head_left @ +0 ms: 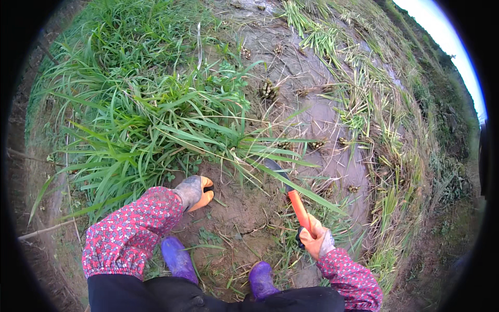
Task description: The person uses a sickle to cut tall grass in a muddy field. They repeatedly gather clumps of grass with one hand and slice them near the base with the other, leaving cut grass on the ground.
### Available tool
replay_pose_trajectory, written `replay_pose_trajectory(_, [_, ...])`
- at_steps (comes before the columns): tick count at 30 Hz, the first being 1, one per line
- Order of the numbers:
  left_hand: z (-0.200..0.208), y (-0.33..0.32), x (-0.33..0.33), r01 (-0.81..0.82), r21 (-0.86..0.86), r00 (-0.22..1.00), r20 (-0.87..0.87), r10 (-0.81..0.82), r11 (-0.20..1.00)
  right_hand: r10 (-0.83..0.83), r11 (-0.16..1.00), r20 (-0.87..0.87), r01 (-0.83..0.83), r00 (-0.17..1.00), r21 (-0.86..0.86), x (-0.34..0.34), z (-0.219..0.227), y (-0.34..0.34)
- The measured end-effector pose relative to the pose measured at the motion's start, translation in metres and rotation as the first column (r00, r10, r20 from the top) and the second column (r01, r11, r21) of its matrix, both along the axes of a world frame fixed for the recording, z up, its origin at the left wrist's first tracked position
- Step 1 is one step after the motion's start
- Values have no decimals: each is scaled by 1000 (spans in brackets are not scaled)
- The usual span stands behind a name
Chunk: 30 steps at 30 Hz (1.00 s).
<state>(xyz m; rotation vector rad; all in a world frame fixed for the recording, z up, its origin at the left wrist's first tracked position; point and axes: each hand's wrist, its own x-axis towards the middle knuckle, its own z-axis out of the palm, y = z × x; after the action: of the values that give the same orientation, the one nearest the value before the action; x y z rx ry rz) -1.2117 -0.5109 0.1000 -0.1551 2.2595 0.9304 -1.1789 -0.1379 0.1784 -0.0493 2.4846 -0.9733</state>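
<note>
My right hand point(315, 240), in an orange and grey glove, grips the orange handle of a sickle point(291, 195). Its dark blade points up and left into long green grass blades. My left hand point(196, 192), gloved the same way, hangs with curled fingers just below a big clump of tall grass point(150, 125) and holds nothing that I can see. Both forearms wear red flowered sleeves. My purple rubber boots point(179, 258) stand on bare brown soil point(244, 208) between the two hands.
Wet muddy ground point(317, 114) with cut stubble stumps lies beyond the clump. Cut straw and grass lie strewn along the right side point(395, 156). More grass covers the bank at upper left. A thin stick point(47, 229) lies at the left.
</note>
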Motion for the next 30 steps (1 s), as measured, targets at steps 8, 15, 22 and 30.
replay_pose_trajectory(8, [-26,-13,-41,-250,187,960,-78,268,950,-312,868,452,444,835,-221,-35,47,-91])
replay_pose_trajectory(15, [-44,-10,-33,-218,260,907,-303,294,941,-620,552,378,724,688,-413,25,-8,-134])
replay_pose_trajectory(22, [-56,11,-43,-170,255,695,-654,300,952,-652,421,386,735,653,-532,59,-107,-195])
replay_pose_trajectory(30, [-52,34,-108,-8,145,829,-552,88,989,-654,393,414,752,633,-529,28,-114,-231])
